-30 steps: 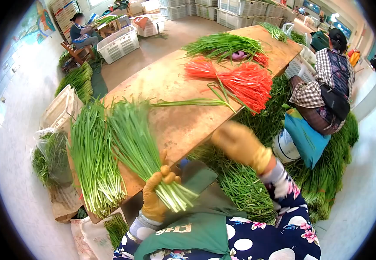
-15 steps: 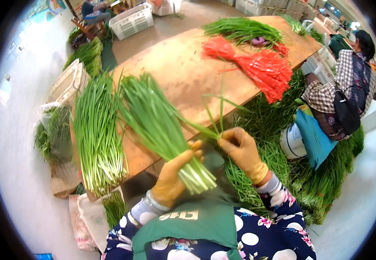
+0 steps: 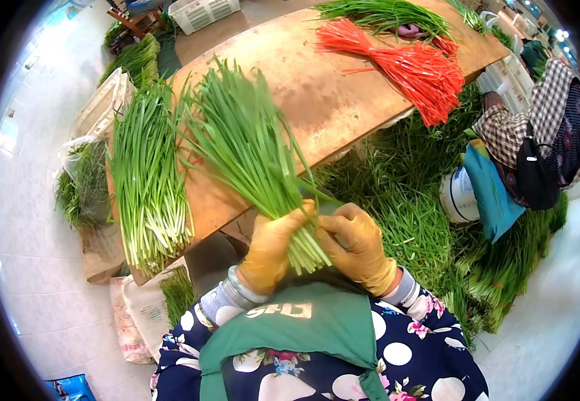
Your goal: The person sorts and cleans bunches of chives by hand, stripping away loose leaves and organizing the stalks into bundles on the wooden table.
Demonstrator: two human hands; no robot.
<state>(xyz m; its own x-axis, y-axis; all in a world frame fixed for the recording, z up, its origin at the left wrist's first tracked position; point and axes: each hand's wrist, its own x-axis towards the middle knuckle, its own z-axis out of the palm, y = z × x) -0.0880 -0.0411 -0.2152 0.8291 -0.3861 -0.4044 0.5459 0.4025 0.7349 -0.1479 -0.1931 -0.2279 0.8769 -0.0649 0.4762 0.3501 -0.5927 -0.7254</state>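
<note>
My left hand (image 3: pixel 270 250), in a yellow glove, is closed around a bunch of garlic chives (image 3: pixel 246 144) near its pale stem ends. The leafy tops slant up and left over the table edge. My right hand (image 3: pixel 357 247), gloved alike, presses against the right side of the stems with bent fingers, pinching at the chives; its fingertips are partly hidden. A loose green blade passes just above those fingers. Left of the held bunch, a thick pile of chives (image 3: pixel 148 174) lies on the wooden table (image 3: pixel 303 80), stems toward me.
Red plastic ties (image 3: pixel 403 67) lie at the table's far right beside more greens (image 3: pixel 383 15). Heaped greens (image 3: pixel 403 220) cover the floor at right, near a white bucket (image 3: pixel 459 196) and a seated person (image 3: pixel 550 127). A crate (image 3: pixel 106 107) stands left of the table.
My right hand has come left and down to the bunch, bringing the thin blades it pinched. The bunch is slightly more upright, and the view has tilted down.
</note>
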